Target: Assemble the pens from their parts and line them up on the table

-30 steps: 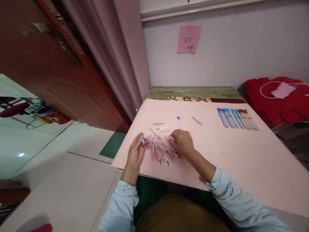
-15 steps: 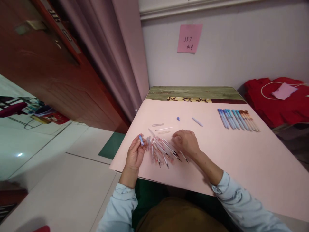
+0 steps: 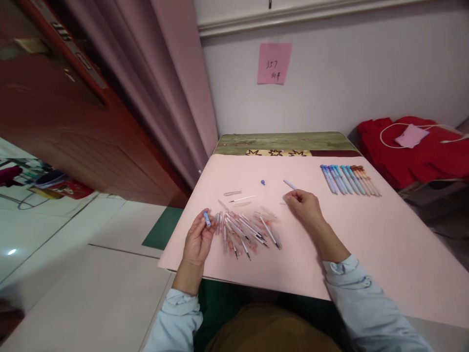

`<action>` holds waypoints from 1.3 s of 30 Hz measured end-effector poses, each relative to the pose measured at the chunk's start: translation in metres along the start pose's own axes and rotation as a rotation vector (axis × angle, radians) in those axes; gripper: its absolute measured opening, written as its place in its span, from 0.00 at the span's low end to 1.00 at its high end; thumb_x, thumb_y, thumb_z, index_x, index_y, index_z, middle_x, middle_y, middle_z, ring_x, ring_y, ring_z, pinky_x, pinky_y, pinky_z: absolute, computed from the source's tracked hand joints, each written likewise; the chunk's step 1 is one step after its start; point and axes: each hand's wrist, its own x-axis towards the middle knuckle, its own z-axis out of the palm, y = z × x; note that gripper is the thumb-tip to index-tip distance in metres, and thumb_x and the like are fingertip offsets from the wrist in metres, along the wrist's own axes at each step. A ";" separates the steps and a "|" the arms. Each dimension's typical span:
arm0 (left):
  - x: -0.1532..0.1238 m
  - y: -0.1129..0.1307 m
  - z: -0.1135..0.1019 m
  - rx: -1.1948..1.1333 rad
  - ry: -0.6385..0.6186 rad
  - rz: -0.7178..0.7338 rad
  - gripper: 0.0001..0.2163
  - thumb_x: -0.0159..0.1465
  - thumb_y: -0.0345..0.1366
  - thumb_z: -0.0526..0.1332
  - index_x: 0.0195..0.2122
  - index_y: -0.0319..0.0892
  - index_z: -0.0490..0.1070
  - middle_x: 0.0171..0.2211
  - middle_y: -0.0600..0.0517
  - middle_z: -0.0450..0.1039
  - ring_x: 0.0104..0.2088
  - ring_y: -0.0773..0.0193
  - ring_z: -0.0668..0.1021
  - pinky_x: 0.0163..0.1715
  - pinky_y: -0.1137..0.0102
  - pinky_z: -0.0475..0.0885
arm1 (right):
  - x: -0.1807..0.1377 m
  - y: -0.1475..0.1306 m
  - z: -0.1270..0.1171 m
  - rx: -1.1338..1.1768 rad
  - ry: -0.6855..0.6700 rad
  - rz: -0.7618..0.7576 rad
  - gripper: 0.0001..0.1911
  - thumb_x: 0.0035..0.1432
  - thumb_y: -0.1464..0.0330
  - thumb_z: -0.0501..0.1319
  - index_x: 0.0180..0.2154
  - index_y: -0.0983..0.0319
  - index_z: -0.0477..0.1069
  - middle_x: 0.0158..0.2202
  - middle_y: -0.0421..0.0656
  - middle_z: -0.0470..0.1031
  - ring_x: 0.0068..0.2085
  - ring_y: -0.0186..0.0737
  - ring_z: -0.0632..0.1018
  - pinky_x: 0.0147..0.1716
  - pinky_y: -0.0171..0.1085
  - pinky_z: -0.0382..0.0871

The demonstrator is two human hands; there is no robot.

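Observation:
My left hand (image 3: 198, 239) pinches a small blue pen part (image 3: 207, 218) near the left edge of the pink sheet (image 3: 384, 244). A heap of clear pen barrels and refills (image 3: 245, 229) lies just right of it. My right hand (image 3: 305, 205) has its fingers curled beyond the heap, with its fingertips close to a light blue pen piece (image 3: 289, 184). What the fingers hold, if anything, is hidden. A small blue cap (image 3: 263, 183), a thin refill (image 3: 242, 199) and a clear barrel (image 3: 232, 193) lie apart behind the heap.
A row of several finished blue and brown pens (image 3: 350, 179) lies at the sheet's far right. Red cloth with a white cord (image 3: 414, 146) sits beyond the table's right side. A pink note (image 3: 274, 63) hangs on the wall; a curtain and wooden door stand at left.
My right hand left the heap and moved up and to the right, toward the light blue pen piece. The left hand keeps the blue part in much the same place.

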 end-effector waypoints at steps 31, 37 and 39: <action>-0.001 -0.003 -0.008 -0.042 0.000 0.016 0.13 0.58 0.28 0.66 0.45 0.37 0.74 0.34 0.48 0.74 0.34 0.68 0.76 0.37 0.73 0.73 | -0.021 -0.115 0.100 -0.584 -0.437 -0.423 0.10 0.60 0.69 0.58 0.34 0.63 0.78 0.37 0.52 0.80 0.39 0.46 0.79 0.36 0.37 0.66; -0.002 -0.004 -0.008 -0.068 0.005 0.018 0.13 0.59 0.27 0.65 0.45 0.36 0.74 0.34 0.47 0.74 0.34 0.68 0.76 0.38 0.73 0.73 | -0.012 -0.103 0.085 -0.459 -0.346 -0.402 0.11 0.64 0.69 0.53 0.40 0.62 0.74 0.40 0.49 0.79 0.40 0.42 0.78 0.38 0.36 0.67; -0.002 -0.003 -0.008 -0.101 0.027 0.018 0.12 0.60 0.26 0.64 0.46 0.35 0.74 0.34 0.47 0.75 0.35 0.67 0.77 0.38 0.72 0.74 | -0.004 -0.089 0.069 -0.355 -0.261 -0.351 0.13 0.66 0.69 0.49 0.42 0.62 0.72 0.40 0.47 0.79 0.39 0.39 0.77 0.39 0.36 0.68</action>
